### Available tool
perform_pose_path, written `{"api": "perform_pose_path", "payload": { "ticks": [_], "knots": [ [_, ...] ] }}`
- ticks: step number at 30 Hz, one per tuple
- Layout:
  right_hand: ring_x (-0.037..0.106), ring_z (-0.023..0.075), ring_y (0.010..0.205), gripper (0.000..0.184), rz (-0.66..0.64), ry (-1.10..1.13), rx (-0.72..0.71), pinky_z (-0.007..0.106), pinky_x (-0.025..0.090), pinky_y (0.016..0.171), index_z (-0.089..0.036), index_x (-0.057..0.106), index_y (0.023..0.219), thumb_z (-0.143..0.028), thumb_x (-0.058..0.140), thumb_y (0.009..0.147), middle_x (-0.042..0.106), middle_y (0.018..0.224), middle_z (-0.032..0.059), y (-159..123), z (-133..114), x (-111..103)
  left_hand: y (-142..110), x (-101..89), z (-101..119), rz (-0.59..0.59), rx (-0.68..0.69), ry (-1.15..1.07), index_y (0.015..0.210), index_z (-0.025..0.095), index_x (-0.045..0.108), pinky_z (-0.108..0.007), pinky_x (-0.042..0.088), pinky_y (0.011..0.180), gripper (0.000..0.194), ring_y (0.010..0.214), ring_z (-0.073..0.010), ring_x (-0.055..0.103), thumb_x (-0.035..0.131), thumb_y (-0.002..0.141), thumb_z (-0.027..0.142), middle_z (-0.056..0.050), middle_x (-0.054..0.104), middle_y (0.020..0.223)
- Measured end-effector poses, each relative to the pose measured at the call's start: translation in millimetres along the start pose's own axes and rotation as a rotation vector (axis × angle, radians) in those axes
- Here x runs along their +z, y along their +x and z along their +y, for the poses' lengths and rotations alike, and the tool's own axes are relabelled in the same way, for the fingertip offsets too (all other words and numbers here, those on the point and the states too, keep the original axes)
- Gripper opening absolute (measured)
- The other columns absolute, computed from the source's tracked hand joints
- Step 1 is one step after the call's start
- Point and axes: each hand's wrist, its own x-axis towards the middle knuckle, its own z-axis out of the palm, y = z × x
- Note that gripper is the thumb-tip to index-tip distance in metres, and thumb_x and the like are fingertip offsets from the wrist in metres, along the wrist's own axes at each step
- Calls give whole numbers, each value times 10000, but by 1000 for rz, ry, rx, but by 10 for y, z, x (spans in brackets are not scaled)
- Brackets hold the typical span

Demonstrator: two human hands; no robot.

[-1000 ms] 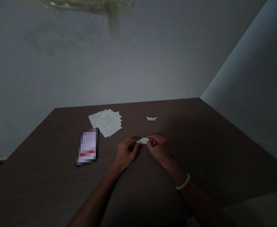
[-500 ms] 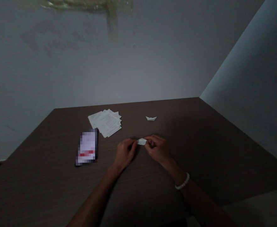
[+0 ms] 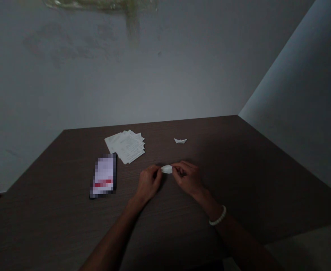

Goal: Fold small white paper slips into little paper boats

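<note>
A small piece of folded white paper (image 3: 167, 169) is stretched between my two hands, just above or on the dark wooden table (image 3: 224, 169); I cannot tell which. My left hand (image 3: 150, 180) pinches its left end between thumb and fingers. At the opposite end, the thumb and forefinger of my right hand (image 3: 188, 177) grip the paper, the other fingers curled. Beyond my hands sits a little white paper boat (image 3: 180, 141), upright on the tabletop.
Several printed paper sheets (image 3: 127, 146) lie fanned out at the back left. Nearer, left of my left hand, rests a phone (image 3: 103, 175) with a blurred screen. A grey wall (image 3: 165, 82) rises behind the table, and another surface slopes up on the right.
The folded paper has turned or flattened a little, showing a plainer white face instead of print. My right thumb and forefinger have shifted slightly left.
</note>
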Motion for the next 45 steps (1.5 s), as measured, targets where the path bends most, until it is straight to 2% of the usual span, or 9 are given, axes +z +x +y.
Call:
{"api": "perform_pose_path", "payload": {
  "ticks": [8,14,23,27,34,39,45],
  "knots": [
    [536,126,595,132,56,-65,-9,249,414,613,-212,693,836,-152,576,826,633,669,1,1,12,15,-3,-7,12,-22,45,-24,731,145,618,-250,387,651,355,681,-153,569,414,955,330,-40,617,718],
    [551,125,610,151,57,-63,-29,246,420,620,-211,702,844,-139,571,824,640,683,4,-12,15,23,10,-5,40,-29,33,-14,808,144,674,-252,395,663,273,697,-157,589,480,918,302,-43,648,753],
    [540,125,604,131,-14,-57,-74,251,411,615,-211,691,839,-180,564,844,619,653,-3,-6,-25,7,22,23,6,26,-2,40,743,150,678,-252,399,643,259,653,-150,580,521,883,301,-40,658,708],
    [550,133,624,96,-35,-83,6,252,412,621,-212,679,841,-197,585,830,638,692,5,-6,-26,27,17,40,9,86,23,129,666,151,652,-261,388,632,257,621,-150,565,542,859,280,-38,642,655],
    [565,141,686,118,-53,-194,140,253,400,635,-211,642,713,-245,641,826,626,715,2,-7,37,50,-5,76,-4,171,45,232,629,161,614,-275,382,638,219,616,-155,548,550,824,238,-32,615,629],
    [566,142,725,180,-114,-211,125,251,402,662,-205,625,693,-258,618,864,618,733,5,-8,52,45,-13,89,-18,197,36,261,561,170,546,-276,365,619,276,589,-148,516,553,824,253,-20,562,586],
    [564,141,729,166,-124,-221,96,255,394,662,-203,626,716,-208,581,876,615,747,10,0,34,42,-28,71,0,202,34,300,605,176,546,-277,374,629,267,624,-159,526,518,853,272,-30,570,627]
  ]
}}
